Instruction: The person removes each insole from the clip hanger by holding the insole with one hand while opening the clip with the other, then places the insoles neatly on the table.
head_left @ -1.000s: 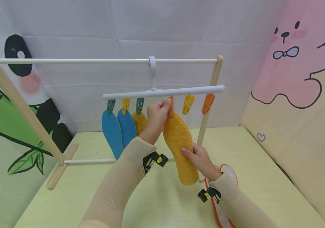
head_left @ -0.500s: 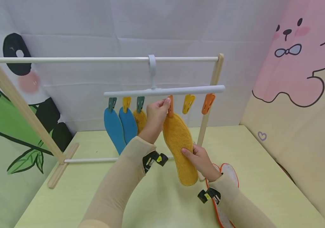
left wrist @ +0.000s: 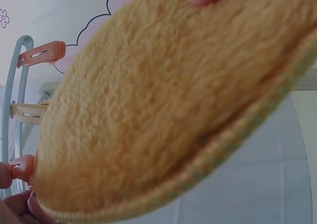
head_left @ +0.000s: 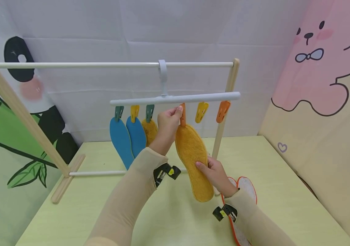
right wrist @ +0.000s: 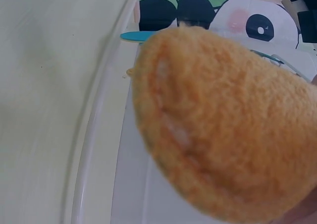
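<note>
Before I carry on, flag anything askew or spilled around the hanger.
The white hanger bar looks slightly askew: in the head view its right end sits higher than its left, while the white rod above looks level. Nothing looks spilled.

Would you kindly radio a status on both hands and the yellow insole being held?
Left hand pinching orange clip at top end of yellow insole. Right hand gripping its edge lower down. No obstruction seen.
</note>
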### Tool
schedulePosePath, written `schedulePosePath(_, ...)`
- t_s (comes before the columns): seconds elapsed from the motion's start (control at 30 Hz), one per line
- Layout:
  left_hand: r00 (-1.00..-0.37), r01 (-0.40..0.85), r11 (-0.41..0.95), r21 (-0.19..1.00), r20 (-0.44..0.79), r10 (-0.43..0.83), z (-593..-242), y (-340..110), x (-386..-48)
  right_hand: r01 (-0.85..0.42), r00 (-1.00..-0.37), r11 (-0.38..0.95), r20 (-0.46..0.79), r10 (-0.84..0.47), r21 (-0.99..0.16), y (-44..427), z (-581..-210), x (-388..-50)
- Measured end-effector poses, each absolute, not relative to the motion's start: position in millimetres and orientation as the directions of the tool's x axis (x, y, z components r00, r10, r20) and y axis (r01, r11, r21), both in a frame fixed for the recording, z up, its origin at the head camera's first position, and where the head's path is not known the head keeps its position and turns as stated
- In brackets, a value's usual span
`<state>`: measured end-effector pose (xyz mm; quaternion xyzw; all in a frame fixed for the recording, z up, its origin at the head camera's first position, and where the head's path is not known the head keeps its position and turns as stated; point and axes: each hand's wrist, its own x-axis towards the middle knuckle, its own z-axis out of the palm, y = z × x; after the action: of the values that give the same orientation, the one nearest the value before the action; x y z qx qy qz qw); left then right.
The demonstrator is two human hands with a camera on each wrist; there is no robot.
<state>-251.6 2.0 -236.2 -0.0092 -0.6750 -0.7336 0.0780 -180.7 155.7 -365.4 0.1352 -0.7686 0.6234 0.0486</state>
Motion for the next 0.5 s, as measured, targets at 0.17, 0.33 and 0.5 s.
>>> schedulePosePath(0.17,-0.989,0.118,-0.081,0.990,0.110,-0.099,-236.1,2.6,-251.5,-0.276,-0.955,0.182,0.247,-0.165,-0.944,158.1,-365.8,-179.6)
schedulePosePath(0.33,-0.989,0.125,-0.086,0.988,0.117,-0.095,-236.1,3.4,-250.9,-0.275,-0.955,0.181,0.245,-0.170,-0.944,160.4,-366.1,-178.5)
schedulePosePath(0.5,-0.990,0.111,-0.069,0.991,0.104,-0.098,-235.6,4.1,-250.5,-0.260,-0.960,0.181,0.232,-0.160,-0.949,161.9,-365.8,-176.5)
